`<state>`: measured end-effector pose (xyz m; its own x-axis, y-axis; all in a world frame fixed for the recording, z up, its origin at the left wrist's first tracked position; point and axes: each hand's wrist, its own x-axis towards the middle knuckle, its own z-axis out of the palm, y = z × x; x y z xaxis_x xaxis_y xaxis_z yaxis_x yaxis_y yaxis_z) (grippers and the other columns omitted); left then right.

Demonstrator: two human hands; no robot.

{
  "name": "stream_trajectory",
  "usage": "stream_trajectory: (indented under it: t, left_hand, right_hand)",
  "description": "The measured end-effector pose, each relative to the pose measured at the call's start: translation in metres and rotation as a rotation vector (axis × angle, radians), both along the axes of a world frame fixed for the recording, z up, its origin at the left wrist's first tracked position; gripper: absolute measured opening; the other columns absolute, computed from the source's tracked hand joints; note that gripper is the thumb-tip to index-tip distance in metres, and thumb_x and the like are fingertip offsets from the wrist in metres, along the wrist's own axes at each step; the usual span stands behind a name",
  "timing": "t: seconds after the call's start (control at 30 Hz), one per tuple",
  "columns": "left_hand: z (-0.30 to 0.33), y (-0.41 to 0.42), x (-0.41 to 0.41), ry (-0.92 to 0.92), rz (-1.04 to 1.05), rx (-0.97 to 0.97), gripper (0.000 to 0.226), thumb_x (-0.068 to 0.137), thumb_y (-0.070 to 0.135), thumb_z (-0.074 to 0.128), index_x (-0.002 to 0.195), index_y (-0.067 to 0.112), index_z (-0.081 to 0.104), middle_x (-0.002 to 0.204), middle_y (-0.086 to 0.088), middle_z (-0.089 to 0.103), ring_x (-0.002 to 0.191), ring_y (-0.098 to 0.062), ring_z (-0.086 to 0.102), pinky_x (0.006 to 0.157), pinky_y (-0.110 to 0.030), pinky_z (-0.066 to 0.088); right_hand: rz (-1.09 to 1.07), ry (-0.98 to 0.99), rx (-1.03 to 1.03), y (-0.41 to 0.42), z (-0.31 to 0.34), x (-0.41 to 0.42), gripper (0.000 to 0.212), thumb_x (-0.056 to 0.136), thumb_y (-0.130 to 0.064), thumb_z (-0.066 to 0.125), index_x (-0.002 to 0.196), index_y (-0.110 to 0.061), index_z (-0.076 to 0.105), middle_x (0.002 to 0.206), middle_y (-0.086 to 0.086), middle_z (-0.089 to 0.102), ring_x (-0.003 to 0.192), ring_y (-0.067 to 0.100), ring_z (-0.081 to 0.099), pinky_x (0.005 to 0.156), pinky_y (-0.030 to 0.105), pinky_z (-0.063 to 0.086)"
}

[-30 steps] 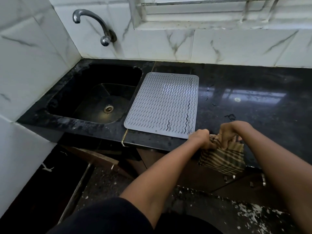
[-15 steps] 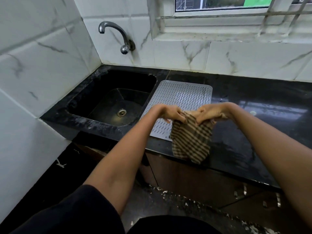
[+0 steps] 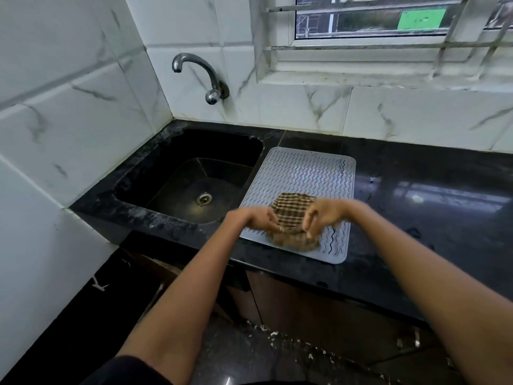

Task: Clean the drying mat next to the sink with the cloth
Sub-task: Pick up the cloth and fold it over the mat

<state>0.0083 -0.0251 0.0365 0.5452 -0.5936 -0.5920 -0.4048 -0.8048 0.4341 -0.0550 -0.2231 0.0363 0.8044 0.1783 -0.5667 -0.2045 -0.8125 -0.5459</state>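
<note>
The grey ribbed drying mat (image 3: pixel 302 173) lies on the black counter just right of the sink (image 3: pixel 194 184). A brown striped cloth (image 3: pixel 293 208) sits crumpled on the mat's near half. My left hand (image 3: pixel 259 218) is at the cloth's left edge, with its fingers curled onto the fabric. My right hand (image 3: pixel 323 213) hovers over the cloth's right side. Its fingers are spread and point down, with the tips touching the fabric. Both hands are blurred by motion. The hands hide the cloth's near part.
A wall tap (image 3: pixel 200 70) reaches over the sink. The glossy black counter (image 3: pixel 430 195) runs on to the right of the mat. White marble tiles and a barred window (image 3: pixel 374 20) stand behind it. Cabinet fronts and a speckled floor lie below the counter's edge.
Both hands lifted the cloth from below the counter's front edge, carried it left and forward, and laid it down on the mat. The view tilted up.
</note>
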Motion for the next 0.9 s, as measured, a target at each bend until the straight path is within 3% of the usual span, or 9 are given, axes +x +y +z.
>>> stream_trajectory:
  t: [0.07,0.13,0.23,0.33,0.5,0.6,0.67,0.8,0.9]
  left_hand:
    - [-0.021,0.009,-0.004,0.008,0.116,-0.080,0.032,0.094,0.030,0.059,0.116,0.007,0.064,0.124,-0.011,0.062,0.104,-0.020,0.055,0.095,-0.031,0.043]
    - [-0.037,0.016,-0.004,-0.042,0.283,-0.199,0.034,0.093,0.029,0.060,0.122,0.011,0.058,0.129,-0.009,0.058,0.114,-0.022,0.055,0.091,-0.030,0.042]
    - [-0.051,0.021,0.002,-0.111,0.403,-0.285,0.037,0.092,0.033,0.060,0.124,0.016,0.055,0.131,-0.007,0.055,0.117,-0.023,0.055,0.098,-0.037,0.045]
    - [-0.057,0.022,0.007,-0.186,0.436,-0.278,0.035,0.091,0.036,0.058,0.123,0.021,0.055,0.129,0.000,0.055,0.114,-0.022,0.055,0.096,-0.040,0.046]
    - [-0.070,0.018,0.019,-0.213,0.477,-0.286,0.030,0.093,0.035,0.056,0.119,0.021,0.057,0.126,0.000,0.059,0.112,-0.021,0.057,0.095,-0.039,0.047]
    - [-0.074,0.010,0.034,-0.211,0.492,-0.293,0.030,0.095,0.035,0.054,0.119,0.018,0.058,0.124,-0.002,0.061,0.111,-0.023,0.058,0.092,-0.035,0.047]
    - [-0.073,0.002,0.045,-0.219,0.496,-0.310,0.029,0.095,0.035,0.054,0.117,0.016,0.060,0.121,-0.003,0.064,0.109,-0.023,0.059,0.086,-0.032,0.045]
    - [-0.072,-0.022,0.067,-0.217,0.492,-0.294,0.033,0.093,0.042,0.054,0.114,0.018,0.064,0.116,-0.003,0.067,0.106,-0.024,0.061,0.085,-0.033,0.048]
    - [-0.069,-0.039,0.072,-0.230,0.492,-0.253,0.039,0.090,0.048,0.057,0.117,0.020,0.063,0.116,-0.001,0.067,0.108,-0.023,0.060,0.089,-0.035,0.050]
  right_hand:
    - [-0.073,-0.022,-0.018,-0.004,-0.022,-0.003,0.006,0.079,-0.010,0.069,0.074,-0.013,0.071,0.089,0.015,0.072,0.068,0.016,0.061,0.071,0.030,0.054]
    - [-0.246,-0.152,-0.032,-0.009,-0.039,-0.005,0.010,0.082,-0.006,0.064,0.076,-0.002,0.071,0.088,0.018,0.072,0.066,0.016,0.061,0.069,0.036,0.055]
    - [-0.488,-0.267,-0.006,-0.012,-0.052,-0.005,0.014,0.085,-0.008,0.061,0.072,-0.007,0.068,0.087,0.014,0.072,0.076,0.022,0.065,0.074,0.042,0.056]
    - [-0.579,-0.348,-0.018,-0.005,-0.058,0.002,0.017,0.085,-0.009,0.056,0.071,-0.010,0.066,0.085,0.012,0.071,0.086,0.027,0.067,0.074,0.042,0.055]
    - [-0.413,-0.238,0.099,0.023,-0.060,0.019,0.005,0.083,-0.016,0.069,0.079,-0.014,0.068,0.081,0.001,0.066,0.082,0.019,0.061,0.079,0.037,0.051]
    - [-0.316,-0.211,0.049,0.036,-0.058,0.028,0.026,0.076,-0.032,0.075,0.093,-0.016,0.065,0.074,0.001,0.061,0.069,0.017,0.054,0.063,0.033,0.043]
    - [-0.225,-0.191,0.004,0.044,-0.054,0.032,0.037,0.072,-0.036,0.078,0.098,-0.015,0.061,0.076,-0.002,0.060,0.068,0.015,0.054,0.063,0.031,0.043]
    - [-0.041,-0.020,0.052,0.056,-0.047,0.038,0.010,0.078,-0.010,0.072,0.084,-0.015,0.066,0.069,-0.011,0.061,0.066,0.006,0.057,0.066,0.021,0.049]
    - [-0.013,0.158,0.157,0.049,-0.036,0.039,0.008,0.081,-0.007,0.068,0.082,-0.015,0.068,0.075,-0.004,0.067,0.067,0.013,0.062,0.070,0.029,0.054]
